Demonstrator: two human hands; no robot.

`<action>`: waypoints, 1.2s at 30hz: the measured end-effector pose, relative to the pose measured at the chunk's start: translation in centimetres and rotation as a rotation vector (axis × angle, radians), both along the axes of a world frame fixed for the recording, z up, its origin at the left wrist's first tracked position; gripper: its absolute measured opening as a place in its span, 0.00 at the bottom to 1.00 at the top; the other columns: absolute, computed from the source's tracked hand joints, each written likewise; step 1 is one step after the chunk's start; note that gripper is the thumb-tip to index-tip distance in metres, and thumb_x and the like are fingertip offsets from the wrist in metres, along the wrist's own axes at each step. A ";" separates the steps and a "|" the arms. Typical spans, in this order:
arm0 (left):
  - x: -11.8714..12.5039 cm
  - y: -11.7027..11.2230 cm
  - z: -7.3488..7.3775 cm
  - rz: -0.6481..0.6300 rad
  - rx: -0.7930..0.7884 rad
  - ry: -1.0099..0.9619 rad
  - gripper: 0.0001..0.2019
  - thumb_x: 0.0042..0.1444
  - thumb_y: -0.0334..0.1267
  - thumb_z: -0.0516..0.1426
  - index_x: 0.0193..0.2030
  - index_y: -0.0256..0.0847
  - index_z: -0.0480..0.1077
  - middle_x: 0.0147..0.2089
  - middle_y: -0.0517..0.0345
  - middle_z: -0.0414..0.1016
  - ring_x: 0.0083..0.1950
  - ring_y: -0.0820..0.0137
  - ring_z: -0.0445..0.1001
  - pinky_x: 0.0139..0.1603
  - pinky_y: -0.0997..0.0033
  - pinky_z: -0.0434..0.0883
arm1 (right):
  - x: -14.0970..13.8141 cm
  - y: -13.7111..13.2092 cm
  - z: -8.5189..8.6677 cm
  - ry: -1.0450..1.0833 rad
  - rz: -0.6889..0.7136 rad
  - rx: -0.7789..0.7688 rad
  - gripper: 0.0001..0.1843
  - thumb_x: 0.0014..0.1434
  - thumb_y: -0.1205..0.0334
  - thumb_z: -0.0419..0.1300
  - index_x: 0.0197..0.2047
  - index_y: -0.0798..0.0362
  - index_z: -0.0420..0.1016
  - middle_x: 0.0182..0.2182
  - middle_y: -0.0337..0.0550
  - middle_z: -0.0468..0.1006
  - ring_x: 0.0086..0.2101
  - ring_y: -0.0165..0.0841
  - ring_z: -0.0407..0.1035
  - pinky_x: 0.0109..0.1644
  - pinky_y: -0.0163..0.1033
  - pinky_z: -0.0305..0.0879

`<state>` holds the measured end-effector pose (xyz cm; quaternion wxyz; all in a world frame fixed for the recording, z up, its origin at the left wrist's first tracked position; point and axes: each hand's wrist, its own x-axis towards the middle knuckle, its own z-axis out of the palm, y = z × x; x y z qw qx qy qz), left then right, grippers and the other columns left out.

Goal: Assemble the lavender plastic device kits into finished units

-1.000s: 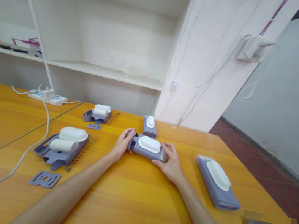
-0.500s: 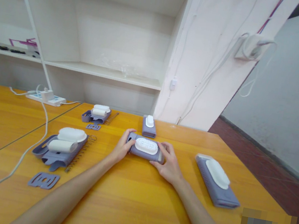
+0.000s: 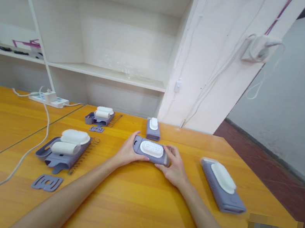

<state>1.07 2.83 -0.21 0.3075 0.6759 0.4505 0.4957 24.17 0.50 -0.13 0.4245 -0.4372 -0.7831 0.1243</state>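
Left hand (image 3: pixel 125 153), right hand (image 3: pixel 175 169) clamp grey case (image 3: pixel 151 150) by its 2 ends; likely light, rigid, slick plastic.

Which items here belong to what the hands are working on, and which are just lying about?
In hand: grey case with white brush insert, held at its ends by the left hand and right hand.

Lying about: closed case at right; small closed case behind; near open case; far open case; flat grey plate; power strip.
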 end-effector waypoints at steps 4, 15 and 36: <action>0.1 -0.1 0.0 0.006 -0.006 0.009 0.54 0.29 0.46 0.69 0.65 0.42 0.48 0.60 0.46 0.60 0.59 0.54 0.61 0.59 0.57 0.58 | 0.0 -0.1 -0.1 -0.004 -0.011 0.014 0.35 0.46 0.61 0.66 0.58 0.48 0.62 0.53 0.45 0.60 0.54 0.40 0.57 0.61 0.44 0.54; 0.3 -0.2 0.4 0.054 -0.071 0.049 0.47 0.37 0.51 0.65 0.63 0.42 0.51 0.59 0.49 0.62 0.58 0.59 0.62 0.59 0.60 0.60 | -0.1 0.2 0.3 0.078 -0.066 0.020 0.32 0.43 0.54 0.68 0.52 0.47 0.69 0.50 0.45 0.66 0.50 0.41 0.62 0.57 0.47 0.59; 0.5 -0.8 1.1 0.163 0.013 0.142 0.23 0.42 0.54 0.61 0.40 0.41 0.65 0.33 0.62 0.71 0.34 0.69 0.69 0.35 0.72 0.65 | -1.2 -0.2 0.2 0.296 -0.117 -0.248 0.37 0.41 0.49 0.67 0.53 0.53 0.63 0.46 0.47 0.73 0.44 0.40 0.68 0.50 0.46 0.64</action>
